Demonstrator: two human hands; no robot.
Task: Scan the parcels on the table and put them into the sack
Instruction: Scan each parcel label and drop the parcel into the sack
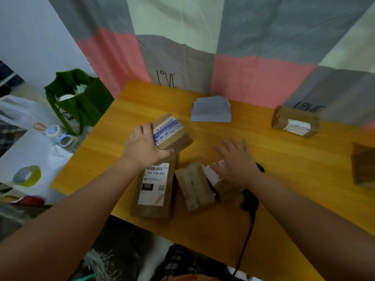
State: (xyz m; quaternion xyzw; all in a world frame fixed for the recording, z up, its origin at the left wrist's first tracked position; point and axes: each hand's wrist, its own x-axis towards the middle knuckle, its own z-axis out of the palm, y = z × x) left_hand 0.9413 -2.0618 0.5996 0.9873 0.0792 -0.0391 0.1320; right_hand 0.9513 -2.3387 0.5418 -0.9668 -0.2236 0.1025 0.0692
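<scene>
My left hand (145, 146) grips a small brown box with blue-printed tape (172, 132) just above the yellow table (284, 179). My right hand (236, 159) hovers flat, fingers spread, over a brown parcel with a white label (217, 175). A flat brown parcel with a barcode label (154, 189) and a folded brown paper parcel (194, 185) lie at the near edge. The black scanner (250, 199) with its cable lies mostly hidden under my right wrist. A green sack (81, 98) stands open to the left of the table.
A grey envelope parcel (211, 109) lies at the back centre, a brown box with a torn white opening (295, 122) at the back right, another brown parcel (363, 167) at the right edge. Tape rolls (27, 176) and white bags lie on the left surface.
</scene>
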